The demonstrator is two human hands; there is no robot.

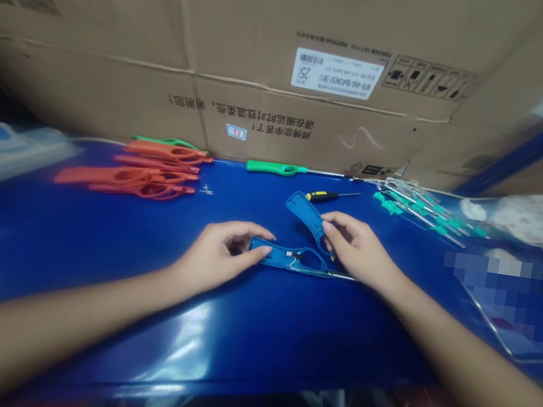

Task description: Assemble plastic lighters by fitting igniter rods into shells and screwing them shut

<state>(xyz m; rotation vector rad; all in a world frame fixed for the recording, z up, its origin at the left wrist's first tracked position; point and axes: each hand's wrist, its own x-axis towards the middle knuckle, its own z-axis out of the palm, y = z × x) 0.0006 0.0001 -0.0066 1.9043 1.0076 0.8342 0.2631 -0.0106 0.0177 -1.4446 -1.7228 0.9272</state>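
An inverted label [337,75] reading "25" and "KFR-46G" marks the carton [255,33] behind the glossy blue desk [283,333]. In front of the carton, the left grip [218,250] pinches one blue handle shell [276,258]; the right grip [360,251] pinches one blue cover [306,215]. One green handle [266,167] and one screwdriver [323,196] lie nearer the carton.

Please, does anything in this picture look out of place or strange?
Yes: the cardboard box behind the blue table appears upside down, because its printed text is inverted. I see no spill.
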